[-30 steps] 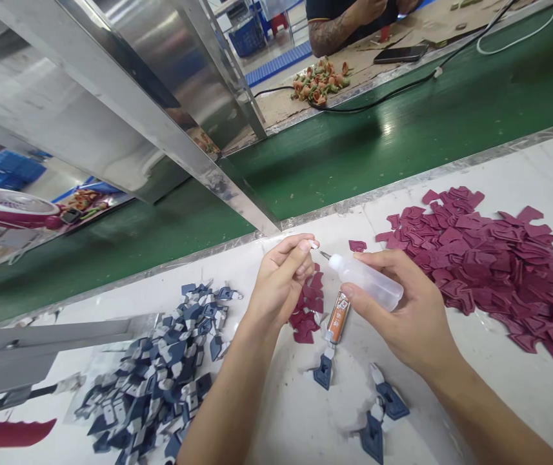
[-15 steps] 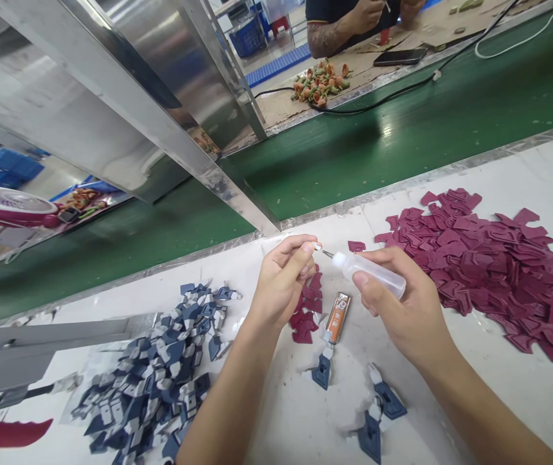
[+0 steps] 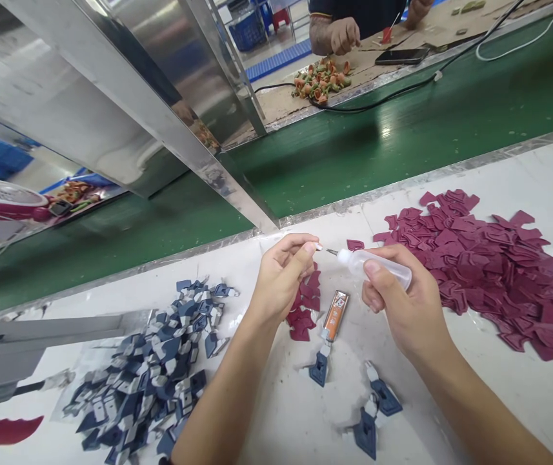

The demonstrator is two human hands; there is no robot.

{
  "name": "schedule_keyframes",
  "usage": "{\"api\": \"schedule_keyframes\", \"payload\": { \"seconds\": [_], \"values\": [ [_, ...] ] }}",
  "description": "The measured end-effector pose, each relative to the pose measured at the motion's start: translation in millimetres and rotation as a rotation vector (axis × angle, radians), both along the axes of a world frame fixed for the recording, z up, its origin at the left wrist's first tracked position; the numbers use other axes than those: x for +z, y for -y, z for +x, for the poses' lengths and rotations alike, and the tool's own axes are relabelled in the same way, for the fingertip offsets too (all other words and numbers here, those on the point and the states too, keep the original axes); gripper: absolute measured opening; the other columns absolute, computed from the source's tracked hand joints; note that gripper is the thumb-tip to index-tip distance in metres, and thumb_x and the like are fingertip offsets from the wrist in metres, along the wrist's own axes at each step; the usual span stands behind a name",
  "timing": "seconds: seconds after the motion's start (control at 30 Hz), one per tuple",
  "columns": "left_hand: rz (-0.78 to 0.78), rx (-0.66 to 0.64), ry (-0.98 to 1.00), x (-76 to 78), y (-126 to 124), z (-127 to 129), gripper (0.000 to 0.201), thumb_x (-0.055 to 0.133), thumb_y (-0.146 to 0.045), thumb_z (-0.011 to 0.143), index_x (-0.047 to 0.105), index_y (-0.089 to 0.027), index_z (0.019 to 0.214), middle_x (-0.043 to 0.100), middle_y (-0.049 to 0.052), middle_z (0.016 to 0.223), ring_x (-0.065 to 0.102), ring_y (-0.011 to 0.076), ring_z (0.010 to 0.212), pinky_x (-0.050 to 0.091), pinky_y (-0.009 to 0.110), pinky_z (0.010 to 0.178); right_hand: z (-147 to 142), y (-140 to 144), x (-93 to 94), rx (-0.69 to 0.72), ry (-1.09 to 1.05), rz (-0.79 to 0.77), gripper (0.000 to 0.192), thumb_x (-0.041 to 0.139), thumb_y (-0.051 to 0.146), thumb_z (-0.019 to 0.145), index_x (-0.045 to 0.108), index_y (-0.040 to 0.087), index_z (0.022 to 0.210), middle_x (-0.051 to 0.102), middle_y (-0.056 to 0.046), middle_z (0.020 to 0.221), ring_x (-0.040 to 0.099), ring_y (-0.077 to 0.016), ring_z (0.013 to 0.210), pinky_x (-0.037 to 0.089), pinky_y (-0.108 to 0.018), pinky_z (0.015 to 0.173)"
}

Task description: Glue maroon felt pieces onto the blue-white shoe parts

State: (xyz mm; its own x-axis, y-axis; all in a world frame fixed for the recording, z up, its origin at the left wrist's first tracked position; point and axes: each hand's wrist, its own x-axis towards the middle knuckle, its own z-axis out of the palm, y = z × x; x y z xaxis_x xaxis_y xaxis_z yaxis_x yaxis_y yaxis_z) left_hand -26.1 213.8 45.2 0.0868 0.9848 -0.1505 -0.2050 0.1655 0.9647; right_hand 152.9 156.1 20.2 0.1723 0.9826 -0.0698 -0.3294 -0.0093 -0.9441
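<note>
Between thumb and forefinger, my left hand [image 3: 288, 274] pinches a small white piece [image 3: 318, 246], mostly hidden by the fingertips. My right hand [image 3: 404, 297] is wrapped round a translucent squeeze bottle [image 3: 377, 266] with a thin metal needle tip [image 3: 331, 252]. The bottle lies nearly level, its tip pointing left, a short gap from the white piece. Beneath the hands, an orange-labelled metal bar [image 3: 337, 315] touches a blue-and-white piece [image 3: 318, 368]. Two more such pieces [image 3: 366, 431] lie nearer me. A few maroon pieces [image 3: 300, 323] rest beside my left wrist.
A heap of blue-and-white pieces [image 3: 160, 368] is at left, a maroon heap [image 3: 479, 258] at right. A metal post [image 3: 237, 200] stands at the table's far edge. Beyond runs a green belt [image 3: 353, 155]; across it, a person's hand [image 3: 344, 35] rests near orange-green pieces [image 3: 322, 81].
My right hand has drawn the bottle slightly right, widening the gap between its tip and the white piece. Across the belt, the other person's hand has lowered toward the table.
</note>
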Motion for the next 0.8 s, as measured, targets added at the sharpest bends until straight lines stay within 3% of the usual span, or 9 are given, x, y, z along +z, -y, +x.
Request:
{"api": "schedule_keyframes", "payload": {
  "seconds": [0.27,0.8],
  "values": [
    [0.001,0.014,0.014,1.1,-2.7,-4.9,0.035,0.099,-0.047,0.075,0.083,-0.02,0.092,0.066,0.001,0.086,0.04,0.0055,0.061,0.038,0.025,0.058,3.6,-2.6,-0.1,-0.12,-0.078,0.027,0.023,0.081,0.044,0.1,0.067,0.026,0.1,0.055,0.009,0.062,0.048,-0.0098,0.047,0.042,-0.025,0.047],
    [-0.019,0.015,0.049,3.3,-0.3,-1.1,0.035,0.099,-0.047,0.075,0.083,-0.021,0.092,0.064,0.0,0.079,0.041,0.0064,0.062,0.04,0.025,0.061,-2.4,2.1,1.7,-0.033,-0.033,-0.003,0.028,0.082,0.048,0.098,0.067,0.025,0.096,0.05,0.009,0.059,0.048,-0.0107,0.048,0.042,-0.024,0.047]
  ]
}}
